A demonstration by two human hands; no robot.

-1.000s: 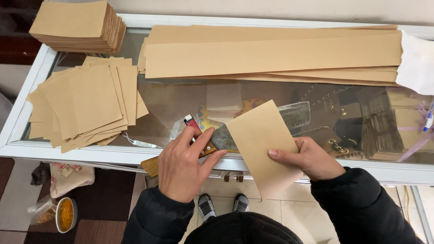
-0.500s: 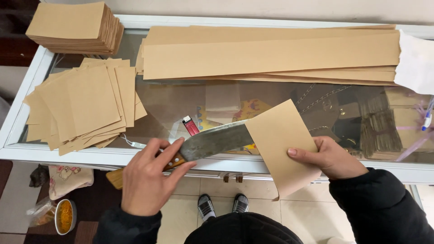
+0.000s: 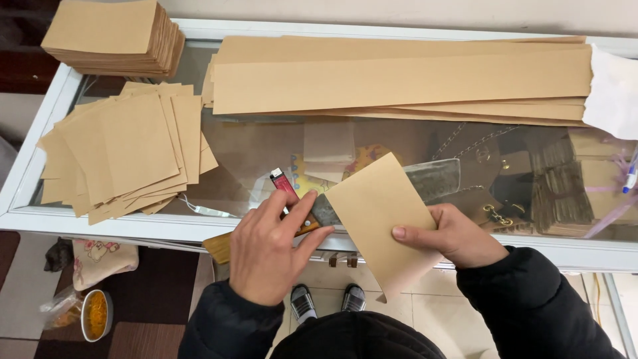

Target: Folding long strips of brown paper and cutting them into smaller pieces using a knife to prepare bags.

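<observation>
My left hand (image 3: 272, 249) grips the wooden handle of a large knife (image 3: 323, 211), whose grey blade runs under a folded brown paper sheet (image 3: 382, 213) and shows again at its far side. My right hand (image 3: 458, 234) pinches that sheet at its right edge, thumb on top, over the front rim of a glass-topped counter (image 3: 166, 227). A small red lighter (image 3: 282, 181) lies on the glass just beyond my left fingers.
A fanned pile of cut brown squares (image 3: 126, 149) lies at the left, a neat stack of them (image 3: 113, 36) at the back left. Long brown paper strips (image 3: 399, 80) span the back. A white sheet (image 3: 615, 93) sits far right. Feet and floor show below.
The knife has slid right, so most of the blade is hidden in the folded sheet again. My left hand moved right with it, and my right hand shifted the sheet slightly left.
</observation>
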